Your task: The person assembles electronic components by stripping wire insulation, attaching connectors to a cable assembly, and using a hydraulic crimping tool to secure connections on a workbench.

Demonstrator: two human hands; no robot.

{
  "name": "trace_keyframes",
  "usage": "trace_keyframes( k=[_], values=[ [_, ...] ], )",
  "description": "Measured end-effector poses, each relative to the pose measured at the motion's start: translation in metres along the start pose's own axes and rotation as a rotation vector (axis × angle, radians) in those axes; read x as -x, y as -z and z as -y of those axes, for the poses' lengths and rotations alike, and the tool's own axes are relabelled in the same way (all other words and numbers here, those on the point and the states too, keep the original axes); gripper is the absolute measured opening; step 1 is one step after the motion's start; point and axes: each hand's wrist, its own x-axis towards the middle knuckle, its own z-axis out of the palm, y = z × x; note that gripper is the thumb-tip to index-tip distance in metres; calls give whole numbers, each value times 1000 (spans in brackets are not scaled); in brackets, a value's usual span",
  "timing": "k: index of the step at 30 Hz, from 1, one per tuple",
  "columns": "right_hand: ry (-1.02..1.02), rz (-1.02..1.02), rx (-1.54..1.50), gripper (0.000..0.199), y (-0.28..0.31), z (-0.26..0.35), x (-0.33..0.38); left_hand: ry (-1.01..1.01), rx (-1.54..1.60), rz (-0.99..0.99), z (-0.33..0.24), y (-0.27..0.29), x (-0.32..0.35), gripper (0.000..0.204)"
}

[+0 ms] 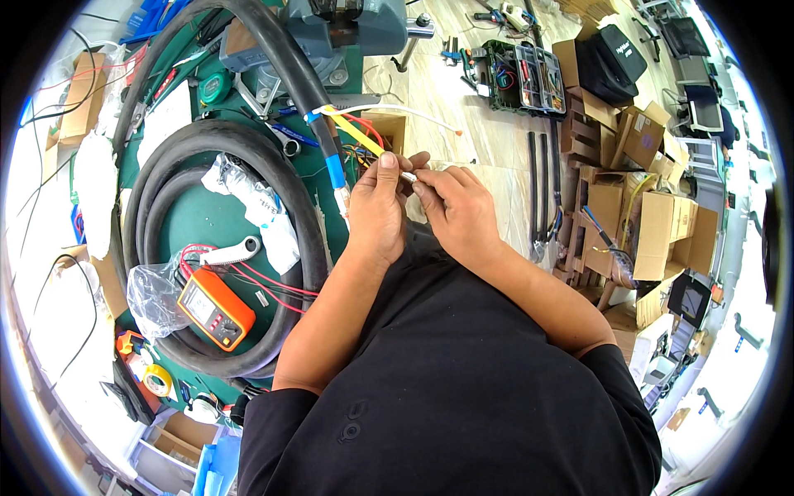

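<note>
My left hand [380,211] is closed, its thumb pressing the end of a yellow wire [357,132] against the fingers. Close beside it, my right hand [459,207] pinches a small whitish piece [408,176] by the wire's end; its exact kind is too small to tell. The yellow wire comes out of a thick black cable [281,50] that arches in from the upper left. From the same cable end spread a white wire [397,107], a red wire [370,128] and a conductor wrapped in blue tape [334,169]. My fingers partly hide the yellow wire's tip.
Left, on the green mat, lie the coiled cable [310,248], an orange multimeter [217,307] with red leads, a wrench [231,251] and a green tape measure [215,87]. A vise [347,33] stands ahead. Toolbox [525,78] and cardboard boxes [666,231] sit right.
</note>
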Motion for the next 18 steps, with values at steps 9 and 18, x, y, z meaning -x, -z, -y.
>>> trace_keyframes(
  k=[9,18],
  values=[
    [-7,10,-14,14,-1,1,1,14,16,10,0,0,-1,31],
    [-113,50,-87,13,0,4,1,7,-8,3,0,0,-1,33]
  ],
)
